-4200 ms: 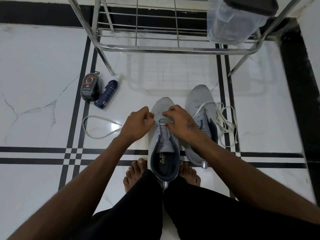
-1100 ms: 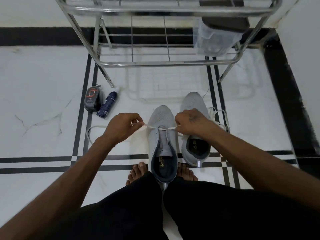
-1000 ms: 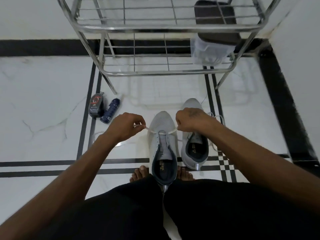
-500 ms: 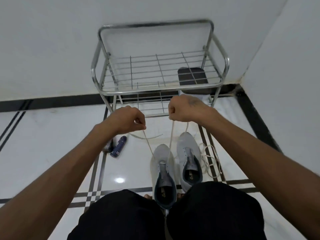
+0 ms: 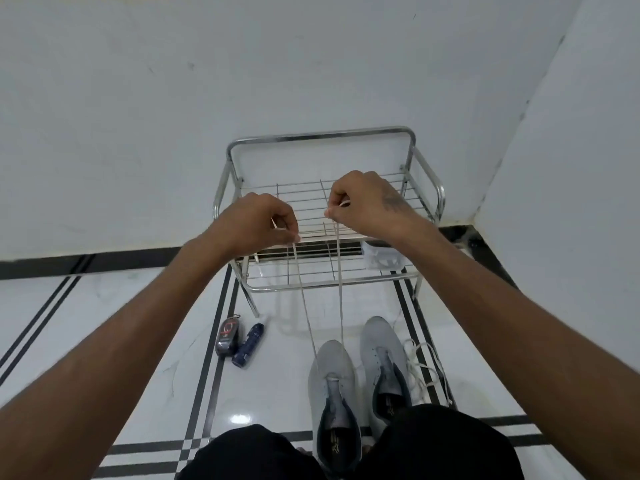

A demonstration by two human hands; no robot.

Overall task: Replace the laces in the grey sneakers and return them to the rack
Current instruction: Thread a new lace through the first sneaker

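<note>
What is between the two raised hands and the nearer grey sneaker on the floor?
In the head view, only the white lace spans it: two taut strands run from the left hand and right hand down to the sneaker.

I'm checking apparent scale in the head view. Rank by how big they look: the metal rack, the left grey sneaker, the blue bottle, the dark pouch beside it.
1. Metal rack
2. Left grey sneaker
3. Blue bottle and dark pouch: look alike, so unranked.

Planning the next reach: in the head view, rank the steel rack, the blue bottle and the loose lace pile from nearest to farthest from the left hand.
From the left hand:
1. Steel rack, just behind it.
2. Blue bottle, below on the floor.
3. Loose lace pile, far right beside the sneakers.
</note>
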